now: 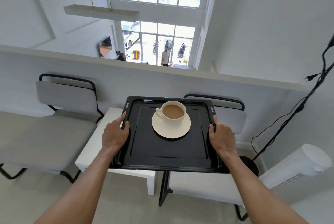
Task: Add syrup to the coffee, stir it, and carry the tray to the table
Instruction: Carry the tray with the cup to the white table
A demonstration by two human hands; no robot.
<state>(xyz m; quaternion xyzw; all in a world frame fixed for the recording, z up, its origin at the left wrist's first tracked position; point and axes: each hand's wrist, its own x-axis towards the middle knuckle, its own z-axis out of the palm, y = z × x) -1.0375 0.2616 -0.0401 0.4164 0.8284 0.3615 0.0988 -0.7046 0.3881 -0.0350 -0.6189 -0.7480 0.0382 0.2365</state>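
The left hand (115,133) is closed on the left rim of the black tray (168,153), with the thumb lying over the edge and the fingers going under it. The right hand (221,136) grips the right rim in the same way. Both arms are stretched forward and the tray is level between them.

On the tray, toward its far half, stands a cream saucer (170,130) with a cream cup (173,115) on it; the cup is full of light brown coffee and its handle points left.

The tray is above a small white table (94,149), and I cannot tell if it touches it. The near edge of the tray goes past the table's edge. One grey chair (66,95) stands left of the table and another (229,115) behind the tray's right corner, both against a low white wall (162,81). A black cable (292,115) hangs on the right.
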